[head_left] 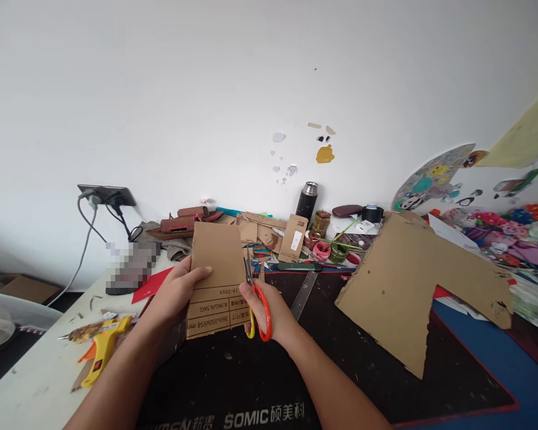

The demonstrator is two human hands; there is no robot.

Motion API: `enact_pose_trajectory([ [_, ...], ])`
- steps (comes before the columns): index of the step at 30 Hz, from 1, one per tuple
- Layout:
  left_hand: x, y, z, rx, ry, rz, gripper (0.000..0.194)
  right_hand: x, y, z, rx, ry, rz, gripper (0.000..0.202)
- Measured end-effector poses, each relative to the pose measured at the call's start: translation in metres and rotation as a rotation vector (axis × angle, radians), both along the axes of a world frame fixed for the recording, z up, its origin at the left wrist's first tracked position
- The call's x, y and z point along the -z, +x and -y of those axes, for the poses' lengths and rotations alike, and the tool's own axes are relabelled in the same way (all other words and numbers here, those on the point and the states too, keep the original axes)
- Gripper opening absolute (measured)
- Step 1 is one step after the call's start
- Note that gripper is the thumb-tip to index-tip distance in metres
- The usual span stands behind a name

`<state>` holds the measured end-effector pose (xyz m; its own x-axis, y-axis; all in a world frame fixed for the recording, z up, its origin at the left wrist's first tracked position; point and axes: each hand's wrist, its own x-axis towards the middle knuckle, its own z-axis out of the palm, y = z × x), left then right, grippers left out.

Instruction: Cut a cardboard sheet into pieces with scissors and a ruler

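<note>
My left hand (182, 285) grips the left edge of a brown cardboard piece (219, 254), its thumb lying across the front. Printed lines, numbers and characters run upside down along the lower part of that piece. In my right hand (269, 301) is a pair of scissors (263, 316) with one red and one yellow handle loop. The blades point up and away along the right edge of the cardboard; whether they have cut into it I cannot tell. My right thumb shows at the loops, while the other fingers are partly hidden.
A large cardboard sheet (385, 292) lies on the dark mat (314, 382) at right, near a metal ruler (303, 295). A yellow glue gun (105, 349) rests at left. Along the wall stand a black thermos (307, 203), paint jars (321, 251), cardboard scraps and a utility knife (300, 267).
</note>
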<state>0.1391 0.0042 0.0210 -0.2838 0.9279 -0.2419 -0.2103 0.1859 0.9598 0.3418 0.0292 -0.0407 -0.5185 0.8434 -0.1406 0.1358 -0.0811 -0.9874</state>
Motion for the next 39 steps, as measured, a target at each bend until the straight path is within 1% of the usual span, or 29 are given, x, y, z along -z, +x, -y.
enact_pose_trajectory([
  [3,-0.005,0.004,0.003,-0.014,0.011,0.05,0.051,-0.001,0.001,0.001,0.012,0.003,0.004,0.074],
  [6,-0.007,0.006,0.005,-0.042,0.029,0.038,0.047,0.0,0.001,0.001,0.012,0.025,0.015,0.071],
  [8,-0.007,0.005,0.005,-0.029,0.043,0.007,0.046,0.0,0.001,0.001,0.018,0.034,0.029,0.07],
  [12,-0.008,0.006,0.005,0.009,0.05,-0.005,0.049,-0.002,0.001,0.001,0.03,0.057,0.087,0.071],
  [15,-0.009,0.008,0.006,0.016,0.036,-0.012,0.052,-0.006,0.002,0.001,0.04,0.112,0.112,0.071],
  [19,-0.011,0.013,0.008,0.017,0.039,-0.041,0.053,-0.007,0.002,0.001,0.05,0.123,0.137,0.069],
  [22,-0.011,0.015,0.012,0.016,0.042,-0.045,0.048,-0.007,0.002,0.001,0.086,0.216,0.171,0.063],
  [24,-0.008,0.017,0.013,0.012,0.047,-0.023,0.047,-0.007,0.002,0.0,0.115,0.291,0.198,0.06],
  [26,-0.004,0.017,0.012,0.012,0.056,0.007,0.047,-0.007,0.003,0.0,0.134,0.325,0.232,0.058],
  [29,0.001,0.019,0.011,0.01,0.066,0.033,0.044,-0.007,0.004,-0.001,0.143,0.32,0.237,0.055],
  [34,0.004,0.023,0.01,-0.02,0.067,0.045,0.039,-0.009,0.003,-0.001,0.165,0.262,0.203,0.053],
  [39,0.007,0.023,0.009,-0.033,0.094,0.018,0.043,-0.008,0.002,-0.001,0.185,0.224,0.135,0.052],
])
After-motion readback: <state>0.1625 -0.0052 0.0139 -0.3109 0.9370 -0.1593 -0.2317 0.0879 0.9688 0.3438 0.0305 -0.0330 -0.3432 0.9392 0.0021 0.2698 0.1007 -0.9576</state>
